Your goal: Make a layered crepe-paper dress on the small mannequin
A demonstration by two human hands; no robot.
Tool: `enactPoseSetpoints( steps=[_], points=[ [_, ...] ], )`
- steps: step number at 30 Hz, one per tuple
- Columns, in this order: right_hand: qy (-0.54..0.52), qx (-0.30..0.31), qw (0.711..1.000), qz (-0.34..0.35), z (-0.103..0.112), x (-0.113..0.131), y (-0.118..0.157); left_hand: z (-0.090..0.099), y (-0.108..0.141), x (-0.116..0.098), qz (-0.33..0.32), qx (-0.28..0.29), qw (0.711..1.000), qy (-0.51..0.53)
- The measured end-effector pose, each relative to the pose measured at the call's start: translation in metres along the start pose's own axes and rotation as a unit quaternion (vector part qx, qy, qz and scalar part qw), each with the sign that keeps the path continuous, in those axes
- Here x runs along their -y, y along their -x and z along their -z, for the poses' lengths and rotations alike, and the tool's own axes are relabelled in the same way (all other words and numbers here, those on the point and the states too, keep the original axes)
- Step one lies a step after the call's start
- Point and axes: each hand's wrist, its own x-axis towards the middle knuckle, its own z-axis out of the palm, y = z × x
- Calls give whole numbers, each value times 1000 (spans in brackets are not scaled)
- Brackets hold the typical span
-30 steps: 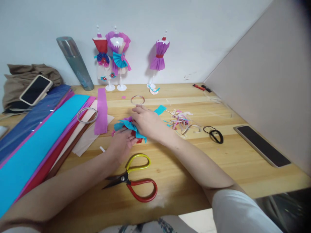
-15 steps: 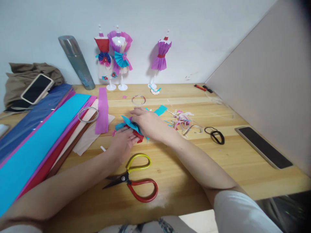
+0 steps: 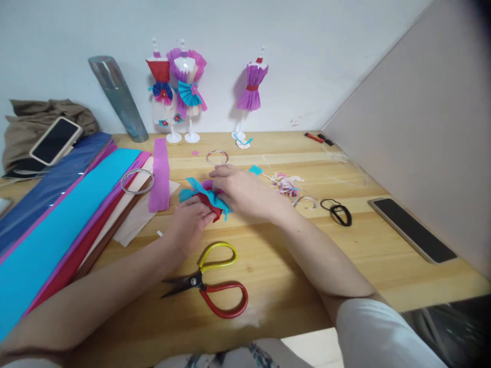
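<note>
one crinkled, papery bundle (image 3: 209, 197), blue, red and purple, lies between two hands — left hand (image 3: 192, 220) closed on its near edge, right hand (image 3: 243, 191) curved over it, grip hidden, can't tell; behind, three ruffled mannequins (image 3: 253, 92).

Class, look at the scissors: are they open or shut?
Open: the scissors have their blades parted at the tips, and their yellow and red handles stand apart.

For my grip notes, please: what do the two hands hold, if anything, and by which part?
A ruffled blue, red and purple crepe-paper piece: the left hand holds its near edge, the right hand its right side.
</note>
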Motion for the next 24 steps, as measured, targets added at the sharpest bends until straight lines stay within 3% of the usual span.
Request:
enactPoseSetpoints(
  steps=[11,14,19,24],
  points=[
    [-50,-11,997,57,8,-14,6,-13,3,-11,43,-3,998,48],
    [-42,-32,998,31,15,-19,9,-15,4,-14,36,-10,998,46],
    [-30,33,999,22,16,-13,9,-18,4,-19,49,-47,997,47],
    [-72,71,994,52,10,-12,6,-14,0,-18,24,-29,998,47]
  ],
)
